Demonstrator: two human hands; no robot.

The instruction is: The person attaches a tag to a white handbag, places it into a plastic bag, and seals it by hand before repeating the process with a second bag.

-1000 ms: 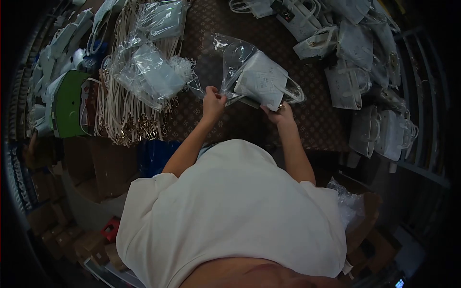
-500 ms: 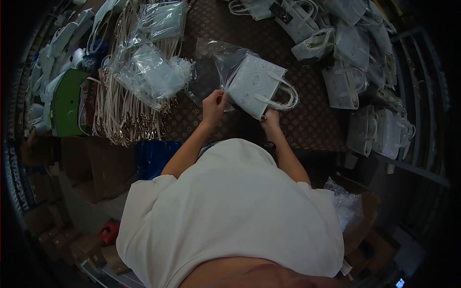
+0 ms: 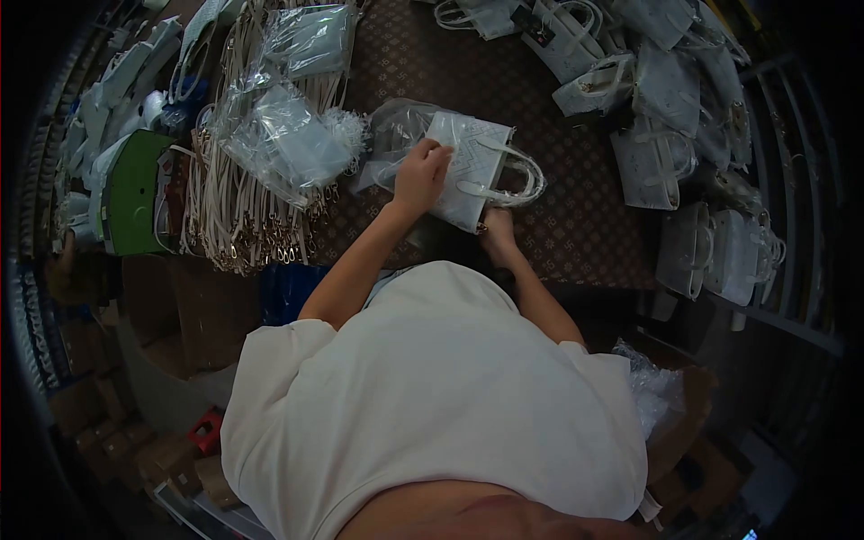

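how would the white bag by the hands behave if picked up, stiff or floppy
The bag probably stays fairly stiff, given its straight edges and flat side. Its handles likely keep their arch. The loose plastic would probably flop, looking thin and crumpled.

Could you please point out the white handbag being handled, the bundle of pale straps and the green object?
White handbag (image 3: pixel 471 169): head view, on the side of its body.
Bundle of pale straps (image 3: pixel 236 200): head view, on the straps' middle lengths.
Green object (image 3: pixel 135 196): head view, on its broad face.
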